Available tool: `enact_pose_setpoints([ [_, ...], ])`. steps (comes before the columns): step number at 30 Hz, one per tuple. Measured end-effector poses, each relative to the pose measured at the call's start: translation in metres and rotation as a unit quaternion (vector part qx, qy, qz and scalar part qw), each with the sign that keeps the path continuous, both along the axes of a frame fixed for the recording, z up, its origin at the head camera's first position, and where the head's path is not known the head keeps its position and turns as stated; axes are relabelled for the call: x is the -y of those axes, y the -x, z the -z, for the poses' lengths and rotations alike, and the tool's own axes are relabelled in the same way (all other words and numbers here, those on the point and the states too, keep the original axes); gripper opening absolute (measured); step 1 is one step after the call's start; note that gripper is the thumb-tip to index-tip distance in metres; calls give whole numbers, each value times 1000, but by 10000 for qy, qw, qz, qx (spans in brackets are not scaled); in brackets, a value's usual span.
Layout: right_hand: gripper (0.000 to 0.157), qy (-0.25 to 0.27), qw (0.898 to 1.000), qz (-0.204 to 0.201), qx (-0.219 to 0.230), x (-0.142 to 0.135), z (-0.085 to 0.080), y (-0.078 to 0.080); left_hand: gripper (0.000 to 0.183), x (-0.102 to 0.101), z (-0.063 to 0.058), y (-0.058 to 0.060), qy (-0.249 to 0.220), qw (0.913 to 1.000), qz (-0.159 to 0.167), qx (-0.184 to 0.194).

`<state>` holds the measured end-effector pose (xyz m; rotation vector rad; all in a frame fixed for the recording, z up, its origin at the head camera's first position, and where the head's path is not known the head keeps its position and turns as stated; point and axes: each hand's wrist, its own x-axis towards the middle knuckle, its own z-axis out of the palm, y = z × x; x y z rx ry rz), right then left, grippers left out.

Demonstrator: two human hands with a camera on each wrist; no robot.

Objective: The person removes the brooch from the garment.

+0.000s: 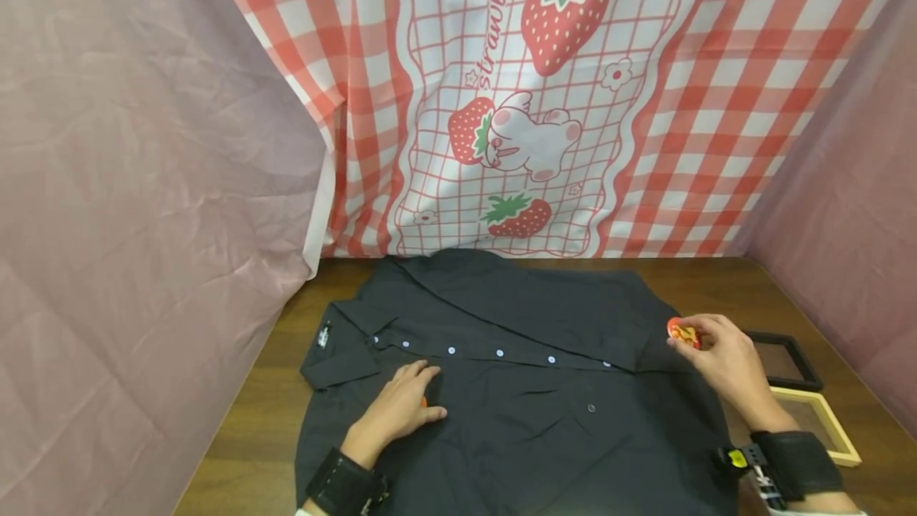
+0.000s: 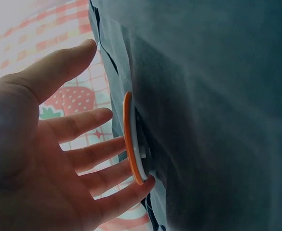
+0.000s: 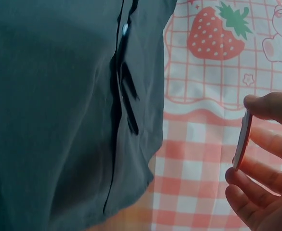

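Note:
A dark button-up shirt (image 1: 501, 436) lies spread out, its collar toward the left and a row of pale buttons across it. My left hand (image 1: 401, 404) is over the shirt front below the buttons, thumb apart from the fingers. Beside those fingers, an orange-edged round badge (image 2: 129, 137) with a white back sits at the cloth; in the head view the hand hides most of it. Off the shirt's right end, my right hand (image 1: 727, 357) pinches a round red-and-yellow badge (image 1: 683, 334) between thumb and fingers. That badge (image 3: 242, 139) shows edge-on in the right wrist view.
At the right of the wooden table (image 1: 243, 436) lie a black frame (image 1: 817, 382) and a light wooden frame (image 1: 840, 428), partly behind my right hand and wrist. A red-checked strawberry cloth (image 1: 645, 181) hangs at the back, with pinkish curtains (image 1: 158, 221) on both sides.

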<state>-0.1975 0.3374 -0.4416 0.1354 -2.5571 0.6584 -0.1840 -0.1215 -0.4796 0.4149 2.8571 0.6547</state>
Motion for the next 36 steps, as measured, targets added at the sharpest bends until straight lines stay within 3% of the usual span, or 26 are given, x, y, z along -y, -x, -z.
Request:
enact_pose_setpoints([
  [36, 41, -128, 9947, 593, 835, -49, 0, 0, 59, 1, -2, -2, 16, 10000, 8, -16],
])
